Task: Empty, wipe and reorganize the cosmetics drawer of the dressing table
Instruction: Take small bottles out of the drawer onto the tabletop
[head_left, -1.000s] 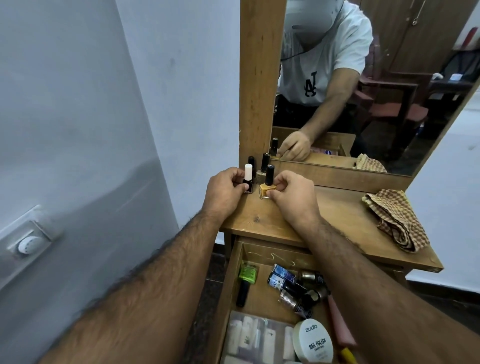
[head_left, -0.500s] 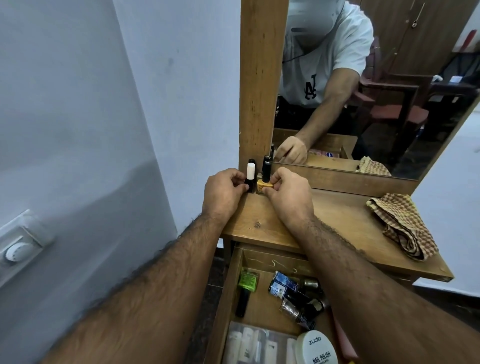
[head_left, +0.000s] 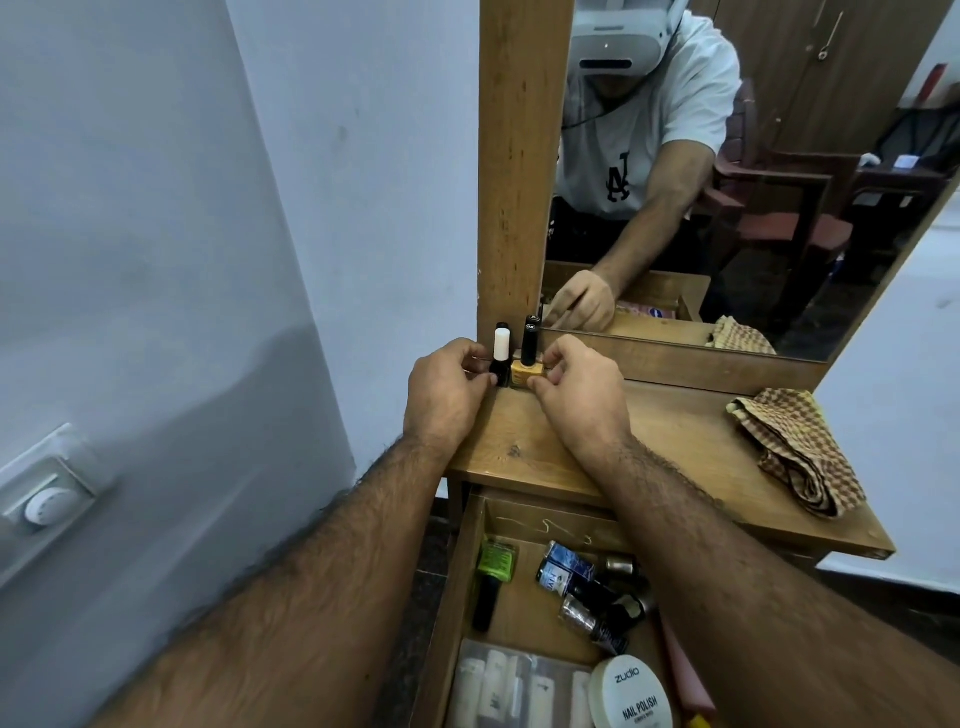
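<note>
Head view shows you in the emptying step: your left hand (head_left: 447, 392) pinches the dark bottle with the white cap (head_left: 501, 361) and your right hand (head_left: 579, 395) pinches the yellow bottle with the black cap (head_left: 527, 366), fingers curled round each, both standing upright side by side at the back left corner of the tabletop (head_left: 675, 441) against the mirror post. Next, I judge, you let go without tipping them and reach back into the open drawer (head_left: 457, 597) below — a green bottle (head_left: 496, 558), a cluster of small bottles (head_left: 592, 592) and a white jar (head_left: 631, 693) lie inside. That jar reads "zudio" and "NAIL POLISH" — other labels are too small to read.
</note>
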